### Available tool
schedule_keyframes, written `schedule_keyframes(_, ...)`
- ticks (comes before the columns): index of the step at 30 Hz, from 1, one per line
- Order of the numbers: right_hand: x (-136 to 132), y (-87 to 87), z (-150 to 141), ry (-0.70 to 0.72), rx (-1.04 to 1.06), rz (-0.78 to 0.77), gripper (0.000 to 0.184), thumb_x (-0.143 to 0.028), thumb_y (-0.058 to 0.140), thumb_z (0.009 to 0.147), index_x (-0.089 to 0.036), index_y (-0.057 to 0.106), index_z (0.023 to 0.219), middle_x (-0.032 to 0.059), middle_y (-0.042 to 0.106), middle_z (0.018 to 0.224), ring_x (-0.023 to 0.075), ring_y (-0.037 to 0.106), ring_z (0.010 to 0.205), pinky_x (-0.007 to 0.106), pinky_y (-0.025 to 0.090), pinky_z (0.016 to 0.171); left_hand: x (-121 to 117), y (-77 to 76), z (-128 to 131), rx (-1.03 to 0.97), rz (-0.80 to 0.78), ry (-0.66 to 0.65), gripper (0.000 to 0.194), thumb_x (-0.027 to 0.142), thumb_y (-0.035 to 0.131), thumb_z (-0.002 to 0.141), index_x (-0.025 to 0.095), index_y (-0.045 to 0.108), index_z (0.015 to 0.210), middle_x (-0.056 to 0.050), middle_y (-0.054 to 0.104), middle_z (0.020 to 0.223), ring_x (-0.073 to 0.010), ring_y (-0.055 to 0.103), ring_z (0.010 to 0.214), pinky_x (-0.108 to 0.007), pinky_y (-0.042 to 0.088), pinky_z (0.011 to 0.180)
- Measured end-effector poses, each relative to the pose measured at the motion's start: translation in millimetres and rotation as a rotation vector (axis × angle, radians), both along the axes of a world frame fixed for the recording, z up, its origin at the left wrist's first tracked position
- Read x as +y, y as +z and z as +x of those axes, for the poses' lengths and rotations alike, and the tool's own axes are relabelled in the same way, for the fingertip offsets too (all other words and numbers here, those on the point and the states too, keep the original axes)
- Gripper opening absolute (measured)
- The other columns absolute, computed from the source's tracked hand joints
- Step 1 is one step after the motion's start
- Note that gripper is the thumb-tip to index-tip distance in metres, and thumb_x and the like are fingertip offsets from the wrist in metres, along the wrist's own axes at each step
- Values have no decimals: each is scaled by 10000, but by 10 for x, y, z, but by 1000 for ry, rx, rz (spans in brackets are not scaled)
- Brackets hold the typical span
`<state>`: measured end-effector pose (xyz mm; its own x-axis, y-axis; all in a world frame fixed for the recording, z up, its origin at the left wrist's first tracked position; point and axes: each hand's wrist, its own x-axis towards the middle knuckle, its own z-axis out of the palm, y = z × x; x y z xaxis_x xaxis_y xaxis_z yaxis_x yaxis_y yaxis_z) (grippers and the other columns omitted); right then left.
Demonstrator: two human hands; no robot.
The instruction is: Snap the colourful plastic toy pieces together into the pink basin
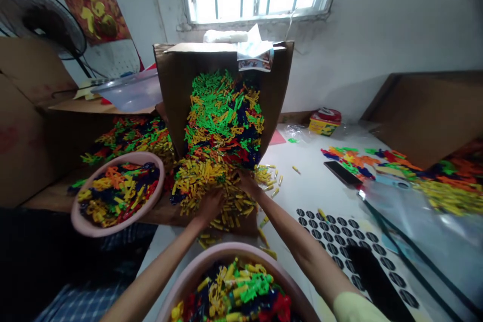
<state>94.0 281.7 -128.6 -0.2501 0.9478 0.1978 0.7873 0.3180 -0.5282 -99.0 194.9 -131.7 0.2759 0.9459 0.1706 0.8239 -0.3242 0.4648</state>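
Observation:
A tipped cardboard box [177, 85] spills a heap of small plastic toy pieces [221, 131] in green, yellow, red, orange and blue onto the table. My left hand [210, 206] reaches into the yellow pieces at the heap's front, fingers curled among them. My right hand [247, 181] digs into the heap just to the right, its fingers buried in the pieces. A pink basin [211, 256] full of mixed pieces sits close under my arms. A second pink basin [81, 221] with pieces rests at the left.
A black phone [342, 173] lies on the white table [313, 186]. A sheet of dark round stickers [339, 236] is at the right, beside clear plastic bags [415, 216] and more coloured pieces [362, 158]. Cardboard boxes, a fan [33, 10] and a clear tub stand at the left.

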Motion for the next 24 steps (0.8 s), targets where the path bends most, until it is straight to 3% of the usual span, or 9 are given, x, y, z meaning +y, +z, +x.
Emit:
schedule_keyframes(5, 8, -43, 62, 163, -166, -60, 470, -174, 769, 693, -242, 699, 1152, 106, 664, 1239, 342, 515, 1238, 470, 324, 1080, -110, -63, -60, -221, 35, 168, 207, 278, 477, 937, 207, 609, 1080, -74, 717, 1039, -212, 673, 993, -332, 505, 877)
schedule_keyframes(9, 106, 87, 55, 236, -217, -102, 237, -297, 769, 715, -261, 749, 948, 36, 739, 998, 292, 625, 1060, 401, 410, 994, -128, -41, -99, -332, 40, 245, 249, 352, 433, 953, 192, 599, 1045, -68, 715, 978, -199, 683, 910, -313, 513, 815)
schedule_keyframes(11, 276, 209, -23, 194, -208, -80, 184, -345, 668, 822, -239, 738, 956, 47, 736, 958, 271, 649, 991, 370, 440, 940, -130, -28, -133, -341, 46, 264, 254, 344, 421, 947, 189, 608, 1022, -64, 708, 926, -201, 680, 854, -316, 512, 777)
schedule_keyframes(13, 528, 367, -104, 119, -181, -32, 247, -333, 571, 896, -217, 705, 1067, 76, 719, 1043, 264, 642, 1023, 344, 448, 923, -122, -11, -182, -324, 56, 253, 197, 322, 483, 905, 202, 636, 937, -56, 701, 858, -219, 674, 826, -330, 504, 763)
schedule_keyframes(16, 1001, 645, -110, -14, -139, 55, 408, -303, 620, 856, -182, 616, 1245, 121, 642, 1244, 286, 561, 1194, 337, 417, 988, 12, 83, -270, -206, 58, 203, 117, 316, 590, 832, 224, 661, 814, -68, 703, 843, -253, 670, 855, -347, 492, 778)
schedule_keyframes(19, 1477, 886, 46, -210, -90, 161, 620, -319, 638, 838, -144, 460, 1405, 192, 477, 1431, 352, 404, 1345, 433, 335, 1079, 467, 380, -346, 11, 71, 217, 206, 353, 526, 891, 213, 675, 918, -100, 709, 959, -252, 673, 910, -333, 489, 792)
schedule_keyframes(22, 1845, 989, 221, -407, -37, 278, 709, -403, 555, 898, -117, 297, 1493, 244, 286, 1543, 407, 240, 1420, 547, 213, 1121, 1257, 872, -384, 99, 144, 344, 346, 394, 441, 948, 191, 624, 1160, -133, 684, 1133, -260, 652, 1048, -333, 485, 856)
schedule_keyframes(24, 2018, 995, 296, -483, -38, 348, 780, -507, 545, 896, -122, 259, 1510, 244, 169, 1589, 429, 141, 1447, 578, 167, 1124, 1859, 1179, -363, 92, 168, 417, 506, 503, 400, 951, 164, 552, 1295, -195, 614, 1273, -328, 593, 1165, -403, 479, 893)
